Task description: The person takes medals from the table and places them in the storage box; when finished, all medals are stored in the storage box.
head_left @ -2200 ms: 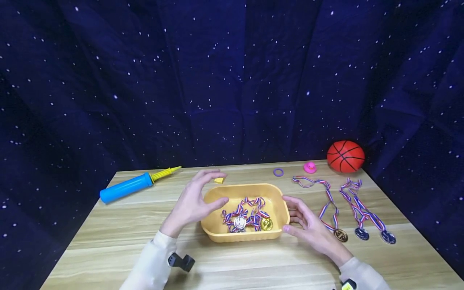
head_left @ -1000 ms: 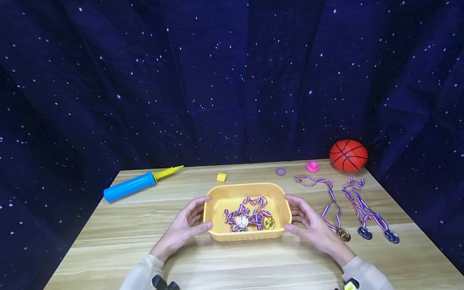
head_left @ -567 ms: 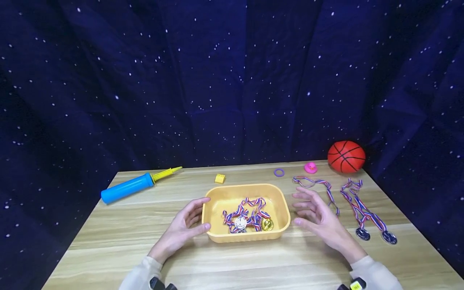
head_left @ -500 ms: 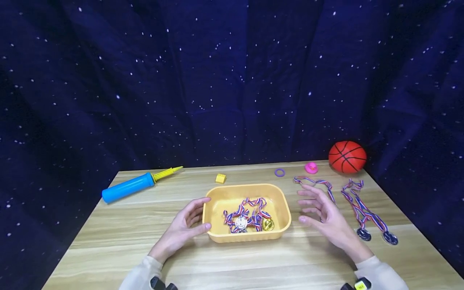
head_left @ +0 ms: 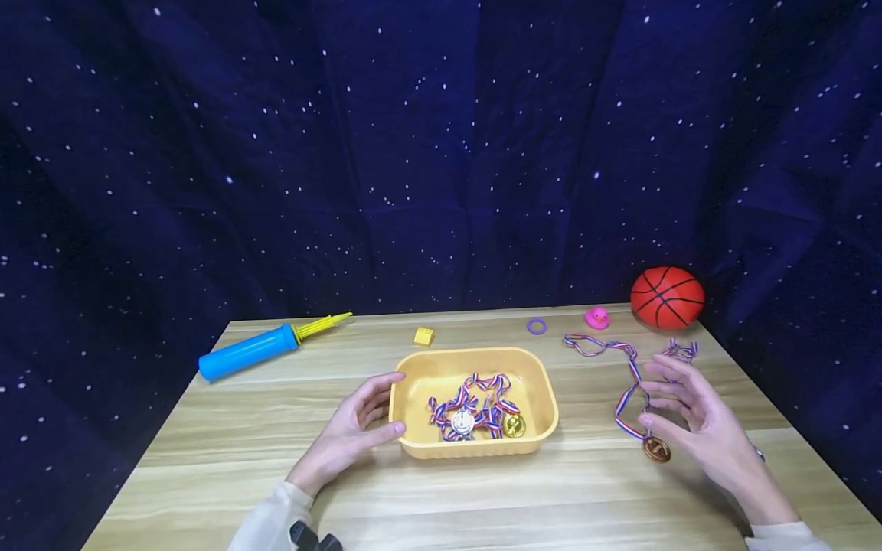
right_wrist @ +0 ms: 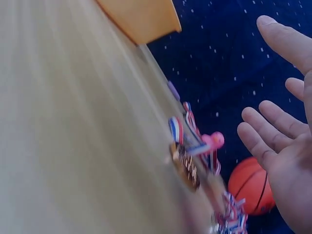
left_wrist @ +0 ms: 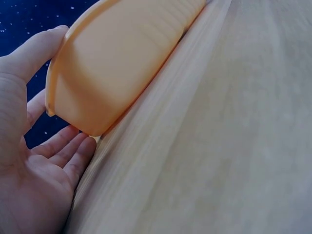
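A yellow plastic bin [head_left: 475, 450] stands mid-table, holding silver [head_left: 462, 421] and gold medals [head_left: 514, 425] on tangled striped ribbons. My left hand [head_left: 347, 435] grips the bin's left end; in the left wrist view its thumb [left_wrist: 41, 48] lies at the rim and its fingertips touch the lower wall. My right hand [head_left: 710, 436] hovers over the right side of the table with nothing in it, fingers spread and slightly bent. Just left of it lies a bronze medal [head_left: 657, 449] on a ribbon. The hand hides most of the two silver medals there; part of their ribbon [head_left: 682, 350] shows.
A blue and yellow hand pump [head_left: 251, 352] lies at the back left. Along the back are a yellow block [head_left: 423, 337], a purple ring [head_left: 537, 327], a pink rubber duck [head_left: 597, 318] and a red toy basketball [head_left: 667, 298]. A starry dark cloth [head_left: 441, 153] hangs behind.
Both hands came to hold the bin's ends. My right hand then let go and moved right, past the bronze medal to over the silver ones. My left hand stays on the bin.
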Demonstrator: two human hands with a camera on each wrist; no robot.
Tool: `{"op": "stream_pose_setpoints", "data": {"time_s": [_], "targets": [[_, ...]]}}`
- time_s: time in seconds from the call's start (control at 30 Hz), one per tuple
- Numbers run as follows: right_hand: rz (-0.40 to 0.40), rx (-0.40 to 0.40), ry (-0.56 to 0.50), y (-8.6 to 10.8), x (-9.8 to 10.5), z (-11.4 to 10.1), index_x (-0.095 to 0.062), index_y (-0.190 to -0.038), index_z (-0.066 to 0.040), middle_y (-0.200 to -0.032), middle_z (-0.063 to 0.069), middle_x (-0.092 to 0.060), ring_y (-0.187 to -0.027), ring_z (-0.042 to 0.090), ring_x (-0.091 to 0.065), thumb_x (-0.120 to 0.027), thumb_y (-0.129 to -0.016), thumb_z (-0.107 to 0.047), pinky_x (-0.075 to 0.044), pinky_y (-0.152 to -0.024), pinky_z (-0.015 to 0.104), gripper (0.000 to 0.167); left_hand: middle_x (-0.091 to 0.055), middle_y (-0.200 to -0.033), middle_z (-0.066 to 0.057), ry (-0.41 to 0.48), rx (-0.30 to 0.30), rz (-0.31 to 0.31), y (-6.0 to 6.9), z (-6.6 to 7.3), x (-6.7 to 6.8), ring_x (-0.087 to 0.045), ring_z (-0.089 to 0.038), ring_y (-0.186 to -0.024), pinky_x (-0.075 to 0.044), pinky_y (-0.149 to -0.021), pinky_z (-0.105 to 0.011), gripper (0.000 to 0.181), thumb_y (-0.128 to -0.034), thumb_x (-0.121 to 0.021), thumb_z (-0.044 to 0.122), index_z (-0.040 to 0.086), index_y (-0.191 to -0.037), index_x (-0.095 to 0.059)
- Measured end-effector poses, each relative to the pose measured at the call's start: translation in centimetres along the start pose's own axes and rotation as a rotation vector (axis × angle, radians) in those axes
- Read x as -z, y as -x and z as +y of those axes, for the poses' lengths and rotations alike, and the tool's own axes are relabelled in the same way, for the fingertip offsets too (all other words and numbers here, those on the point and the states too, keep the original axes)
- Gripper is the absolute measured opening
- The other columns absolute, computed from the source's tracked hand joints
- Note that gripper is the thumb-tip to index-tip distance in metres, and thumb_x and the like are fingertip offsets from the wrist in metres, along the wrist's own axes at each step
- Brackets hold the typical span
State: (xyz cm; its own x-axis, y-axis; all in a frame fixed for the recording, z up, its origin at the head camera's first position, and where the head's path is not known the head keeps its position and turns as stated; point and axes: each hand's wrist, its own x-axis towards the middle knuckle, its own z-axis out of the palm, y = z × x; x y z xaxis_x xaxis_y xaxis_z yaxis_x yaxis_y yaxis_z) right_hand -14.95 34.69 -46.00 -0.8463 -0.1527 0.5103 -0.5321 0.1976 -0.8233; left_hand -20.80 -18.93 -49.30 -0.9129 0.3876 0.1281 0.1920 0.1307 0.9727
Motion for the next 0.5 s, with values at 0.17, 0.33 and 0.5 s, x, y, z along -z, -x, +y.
{"op": "stream_pose_setpoints", "data": {"time_s": [0.17,0.33,0.5], "targets": [[0.006,-0.012,0.054,1.6,1.0,0.8,-0.041,-0.162,0.009,-0.151,0.000,-0.064,-0.124,0.010,-0.069,-0.076,-0.083,0.031,-0.056,-0.101,0.017,0.088,-0.052,-0.167,-0.013,0.010,-0.004,-0.002,-0.1,0.0,-0.1,-0.050,-0.037,-0.154,-0.047,-0.120,-0.025,0.076,-0.0965,-0.088,0.013,0.025,-0.163,-0.052],[-0.024,-0.056,0.136,2.6,1.5,1.2,-0.046,-0.158,0.010,-0.145,0.002,-0.065,-0.113,0.012,-0.072,-0.080,-0.084,0.026,-0.059,-0.092,0.018,0.083,-0.053,-0.167,-0.014,0.011,-0.014,-0.003,-0.2,-0.1,-0.1,-0.050,-0.037,-0.153,-0.047,-0.121,-0.025,0.076,-0.0964,-0.088,0.013,0.023,-0.163,-0.052],[-0.090,-0.101,0.242,3.1,1.9,1.5,-0.051,-0.156,0.006,-0.136,0.007,-0.069,-0.108,0.011,-0.073,-0.085,-0.088,0.015,-0.060,-0.089,0.020,0.077,-0.053,-0.167,-0.014,0.014,-0.008,0.000,-0.1,-0.1,-0.2,-0.050,-0.037,-0.153,-0.047,-0.121,-0.026,0.077,-0.0960,-0.088,0.012,0.022,-0.163,-0.052]]}}
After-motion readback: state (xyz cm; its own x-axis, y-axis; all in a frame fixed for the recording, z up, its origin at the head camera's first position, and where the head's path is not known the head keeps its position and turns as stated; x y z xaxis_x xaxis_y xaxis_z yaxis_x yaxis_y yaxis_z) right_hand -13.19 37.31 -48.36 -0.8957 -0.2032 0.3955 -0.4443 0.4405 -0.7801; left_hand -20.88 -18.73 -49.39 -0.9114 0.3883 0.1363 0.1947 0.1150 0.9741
